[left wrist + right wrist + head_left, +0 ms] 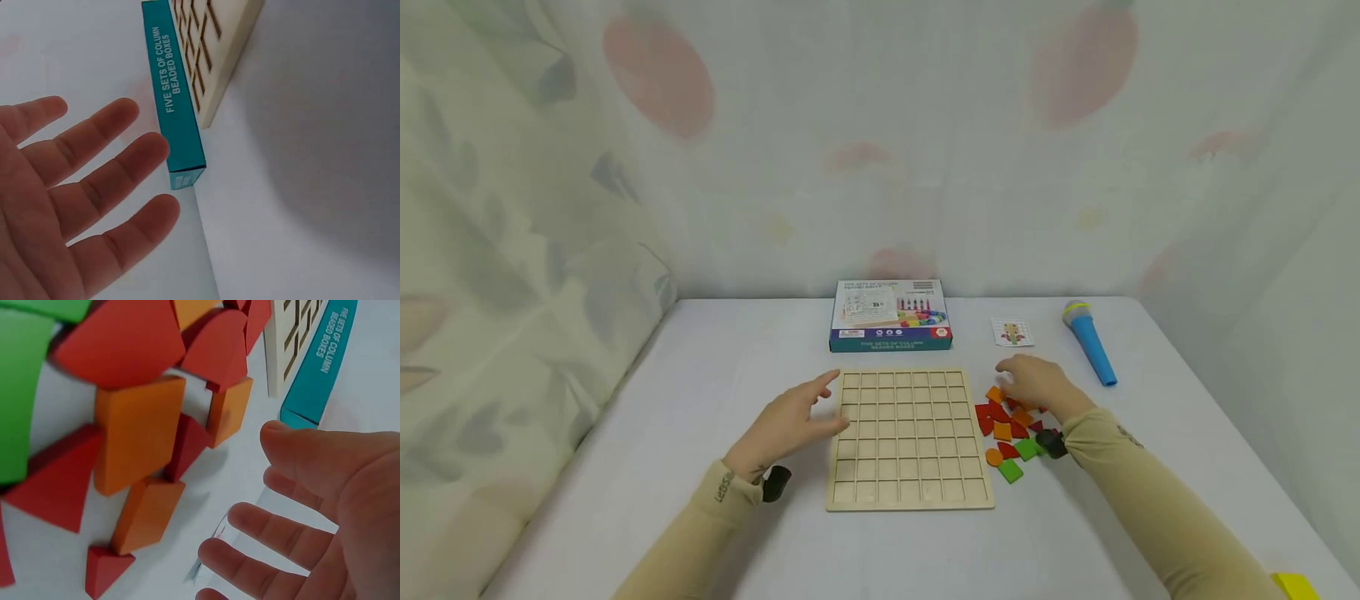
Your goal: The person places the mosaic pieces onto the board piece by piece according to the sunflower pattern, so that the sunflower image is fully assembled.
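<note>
A square wooden board with a grid of shallow cells lies in the middle of the table. At its upper left edge is my left hand, fingers spread apart and nothing in them. My right hand hovers over the far end of a loose pile of flat colored shapes to the right of the board. Its palm and fingers hold nothing in the right wrist view. Among the shapes are an orange square block, red curved pieces and green squares. The right hand and wrist hide part of the pile.
A teal-edged box with printed sheets on top stands behind the board. Right of it lies a small pattern card, then a blue toy microphone. Something yellow shows at the lower right corner. Curtains surround the table's back and sides.
</note>
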Demonstrator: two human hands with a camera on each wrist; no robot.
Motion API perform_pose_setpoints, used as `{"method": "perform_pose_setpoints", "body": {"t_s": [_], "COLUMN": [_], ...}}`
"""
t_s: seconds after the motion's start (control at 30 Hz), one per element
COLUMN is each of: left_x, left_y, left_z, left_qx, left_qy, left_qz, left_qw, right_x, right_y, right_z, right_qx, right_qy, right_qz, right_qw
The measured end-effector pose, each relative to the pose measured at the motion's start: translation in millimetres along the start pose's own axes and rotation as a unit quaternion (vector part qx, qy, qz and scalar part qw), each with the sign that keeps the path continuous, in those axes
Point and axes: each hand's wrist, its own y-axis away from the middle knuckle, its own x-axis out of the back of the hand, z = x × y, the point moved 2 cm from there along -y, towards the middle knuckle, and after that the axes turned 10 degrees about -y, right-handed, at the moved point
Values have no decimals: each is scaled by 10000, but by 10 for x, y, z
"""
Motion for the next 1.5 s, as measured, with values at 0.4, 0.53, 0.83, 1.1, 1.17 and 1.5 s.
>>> {"method": "perform_pose_setpoints", "body": {"t_s": [0.4, 0.53, 0.83, 1.1, 1.17, 1.5], "left_x": [-174, -198, -285, -360, -370, -426], "left_y": [63, 81, 126, 97, 98, 100], "left_z": [-94, -122, -200, -258, -263, -256], "left_qx": [494, 527, 529, 332, 278, 489], "left_qy": [1067, 1297, 1486, 1410, 1337, 1310], "left_qz": [-673, -774, -1224, -1544, -1600, -1847], "left_qw": [9908, 9871, 9799, 9773, 9776, 9728], "right_x": [-87, -93, -109, -131, -138, -168], "right_y": [-33, -35, -44, -65, -68, -89], "right_z": [-14, -15, 2, 39, 42, 18], "right_qx": [10, -28, -138, -145, -165, -40], "right_qy": [-7, 11, -55, -132, -161, -71], "right_qz": [-75, -78, -130, -203, -247, -326], "right_qw": [10000, 10000, 9998, 9996, 9994, 9994]}}
